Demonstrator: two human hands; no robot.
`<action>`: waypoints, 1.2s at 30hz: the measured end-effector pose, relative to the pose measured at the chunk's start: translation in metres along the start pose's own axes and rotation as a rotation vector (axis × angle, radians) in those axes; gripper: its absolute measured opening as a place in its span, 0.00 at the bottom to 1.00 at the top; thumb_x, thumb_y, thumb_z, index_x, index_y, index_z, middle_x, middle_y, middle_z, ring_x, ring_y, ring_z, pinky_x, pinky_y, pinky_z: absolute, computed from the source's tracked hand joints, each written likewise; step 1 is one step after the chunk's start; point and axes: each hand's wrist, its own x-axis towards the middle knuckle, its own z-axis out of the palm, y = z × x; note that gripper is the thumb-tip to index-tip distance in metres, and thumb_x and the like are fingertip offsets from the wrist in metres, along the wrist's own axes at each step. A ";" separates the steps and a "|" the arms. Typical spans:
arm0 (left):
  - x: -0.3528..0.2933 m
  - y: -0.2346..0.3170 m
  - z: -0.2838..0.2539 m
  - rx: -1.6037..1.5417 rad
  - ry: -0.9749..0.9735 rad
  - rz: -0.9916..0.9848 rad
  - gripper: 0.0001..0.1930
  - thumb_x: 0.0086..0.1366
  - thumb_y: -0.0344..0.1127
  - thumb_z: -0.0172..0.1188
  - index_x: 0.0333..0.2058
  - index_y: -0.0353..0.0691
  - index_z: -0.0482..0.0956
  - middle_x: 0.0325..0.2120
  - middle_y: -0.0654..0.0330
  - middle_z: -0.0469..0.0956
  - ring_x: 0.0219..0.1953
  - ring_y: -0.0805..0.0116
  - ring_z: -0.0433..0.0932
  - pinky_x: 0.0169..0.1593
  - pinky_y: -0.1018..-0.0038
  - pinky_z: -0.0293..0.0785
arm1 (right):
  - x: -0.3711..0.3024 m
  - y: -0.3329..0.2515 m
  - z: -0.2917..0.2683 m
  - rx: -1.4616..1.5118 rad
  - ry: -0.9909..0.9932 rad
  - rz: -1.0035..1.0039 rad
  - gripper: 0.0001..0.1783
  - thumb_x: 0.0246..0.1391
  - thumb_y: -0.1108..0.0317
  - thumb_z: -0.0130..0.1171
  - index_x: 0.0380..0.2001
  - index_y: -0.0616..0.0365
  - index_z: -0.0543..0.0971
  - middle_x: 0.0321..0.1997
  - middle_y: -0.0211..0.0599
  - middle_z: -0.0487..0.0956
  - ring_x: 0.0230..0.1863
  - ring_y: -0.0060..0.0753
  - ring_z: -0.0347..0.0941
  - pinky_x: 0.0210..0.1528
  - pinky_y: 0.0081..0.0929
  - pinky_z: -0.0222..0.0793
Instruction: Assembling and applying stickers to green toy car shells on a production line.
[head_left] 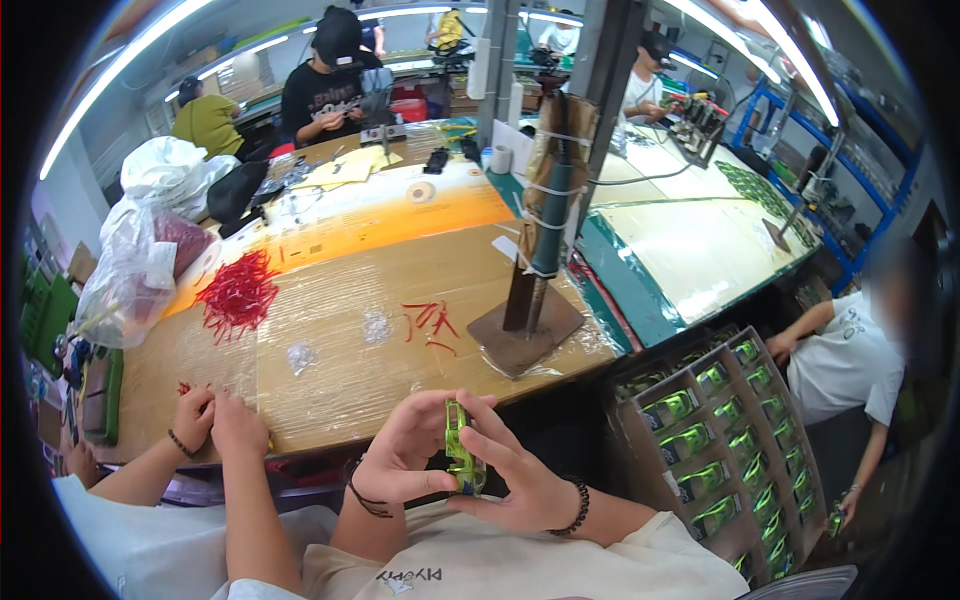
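Upright between my two hands is a bright green, partly see-through plastic piece (461, 448), narrow from this side, with openings along it. Its exact kind I cannot make out. My left hand (402, 446), a dark cord at the wrist, grips it from the left, the thumb near its lower end. From the right, my right hand (520, 482), with a dark beaded bracelet, closes its fingers on it. Both hands are in front of the table's near edge, above my lap.
A co-worker's hands (222, 424) work at the table edge on my left. Red strips (238, 292) lie piled on the cardboard-covered table (330, 400), beside small clear pieces (376, 326). A metal post stands on a base plate (527, 335). At right, a divided carton (655, 455) holds similar green pieces, beside another person (850, 350).
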 end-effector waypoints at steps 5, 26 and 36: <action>0.003 -0.011 0.002 0.138 0.116 -0.173 0.39 0.59 0.21 0.67 0.65 0.34 0.54 0.63 0.44 0.63 0.63 0.58 0.67 0.62 0.63 0.67 | -0.020 0.008 -0.011 0.287 0.006 0.370 0.53 0.47 0.82 0.68 0.71 0.44 0.51 0.79 0.43 0.40 0.75 0.50 0.50 0.61 0.40 0.70; 0.034 -0.054 0.010 -0.237 0.434 -0.508 0.26 0.74 0.32 0.46 0.68 0.34 0.56 0.61 0.59 0.68 0.61 0.70 0.69 0.62 0.71 0.67 | -0.034 0.034 -0.036 1.223 0.631 0.575 0.39 0.62 0.57 0.58 0.70 0.47 0.52 0.66 0.38 0.66 0.61 0.40 0.71 0.58 0.39 0.74; 0.070 -0.047 0.026 -0.260 0.530 -0.482 0.27 0.73 0.36 0.43 0.68 0.33 0.55 0.59 0.56 0.70 0.61 0.67 0.70 0.63 0.69 0.65 | -0.010 0.037 -0.048 1.252 0.627 0.524 0.33 0.67 0.56 0.51 0.69 0.51 0.54 0.66 0.41 0.68 0.61 0.43 0.72 0.58 0.41 0.75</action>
